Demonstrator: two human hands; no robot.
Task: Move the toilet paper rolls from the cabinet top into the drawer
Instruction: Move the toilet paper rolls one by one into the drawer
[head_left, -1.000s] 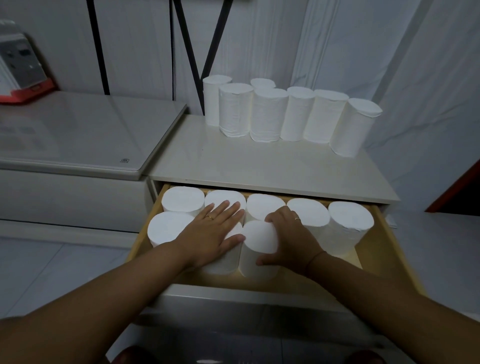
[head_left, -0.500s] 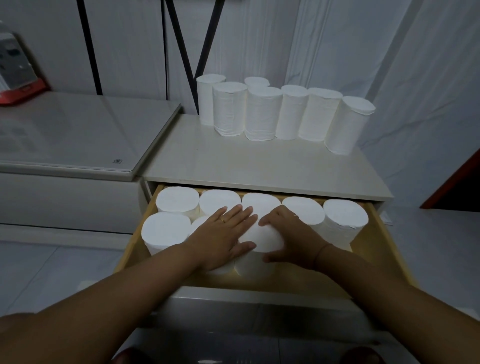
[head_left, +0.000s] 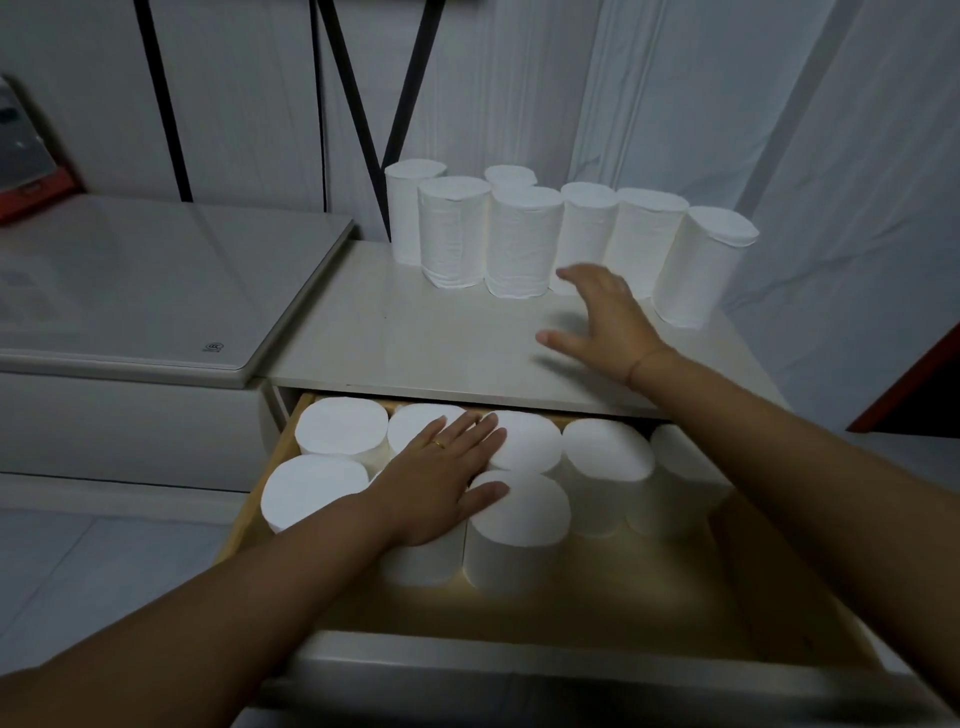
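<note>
Right hand (head_left: 605, 325) moved, now over cabinet top (head_left: 415, 332)

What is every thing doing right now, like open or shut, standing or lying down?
Light wooden drawer: pulled open, partly filled.
White toilet paper rolls at the back: upright on the pale cabinet top.
White rolls in the drawer: upright, packed together.
Left hand: flat, resting on drawer rolls.
Right hand: open, blurred, holding nothing.
</note>
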